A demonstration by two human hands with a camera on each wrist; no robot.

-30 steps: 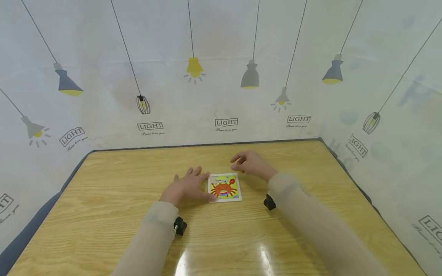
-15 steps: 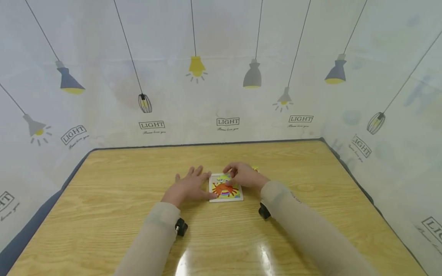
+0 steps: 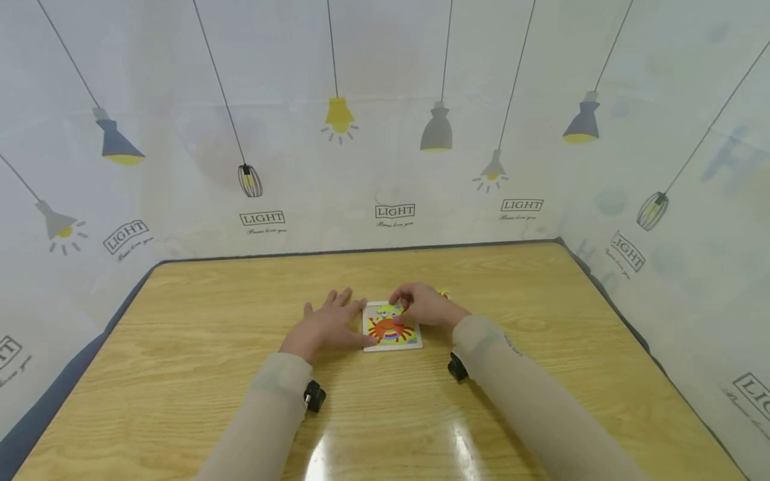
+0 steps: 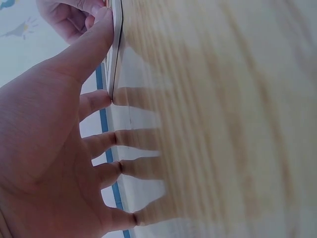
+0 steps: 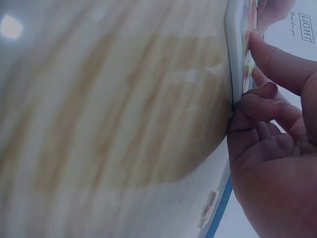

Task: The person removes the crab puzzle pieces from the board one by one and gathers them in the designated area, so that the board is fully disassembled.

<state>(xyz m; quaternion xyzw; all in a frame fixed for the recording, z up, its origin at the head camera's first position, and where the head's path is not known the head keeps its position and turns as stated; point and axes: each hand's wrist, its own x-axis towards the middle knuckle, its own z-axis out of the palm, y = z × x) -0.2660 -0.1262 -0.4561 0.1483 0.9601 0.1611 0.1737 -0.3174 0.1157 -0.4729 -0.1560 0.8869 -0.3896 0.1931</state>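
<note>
A square crab jigsaw puzzle (image 3: 391,334) in a white frame lies flat on the table, with a bare tan patch at its upper left. My left hand (image 3: 327,326) rests on the table with fingers spread; its thumb is on the frame's lower left and its index fingertip touches the upper left corner. Over the puzzle's upper right is my right hand (image 3: 426,306), thumb and index finger bent onto a puzzle piece there, which they largely hide. Its other fingers curl beside the frame in the right wrist view. A loose puzzle piece (image 3: 444,294) lies just behind this hand.
The wood-grain table (image 3: 385,414) has a dark edge strip (image 3: 301,254) at the back. Cloth walls (image 3: 289,133) printed with lamps surround it on the back and sides. In the right wrist view, the loose piece (image 5: 209,210) lies near the far edge.
My right hand has come down leftward and nearer, from beyond the puzzle onto its upper right, uncovering the loose piece. During the last half second both hands have barely moved.
</note>
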